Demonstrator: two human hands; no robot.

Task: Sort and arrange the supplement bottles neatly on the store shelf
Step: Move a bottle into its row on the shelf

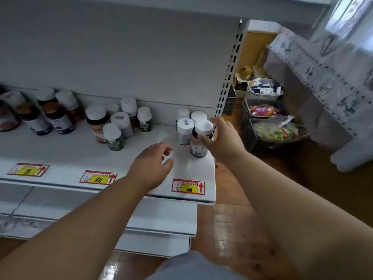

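Right hand (223,138) pinching dark bottle (198,143) below its white cap, probably to seat it just beside the "108" price tag's (188,186) cluster. Left hand (153,163) relaxed, spread, holding nothing, hovering left of that bottle.

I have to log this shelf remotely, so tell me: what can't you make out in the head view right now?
- Bottle in the right hand: label blurred, partly behind the fingers.
- Rear bottles of the right-hand group: bodies hidden by the front ones.
- Far-left bottles: cut off by the frame edge.
- Price tags: small print unreadable.
- Left hand: unclear whether it touches the shelf.
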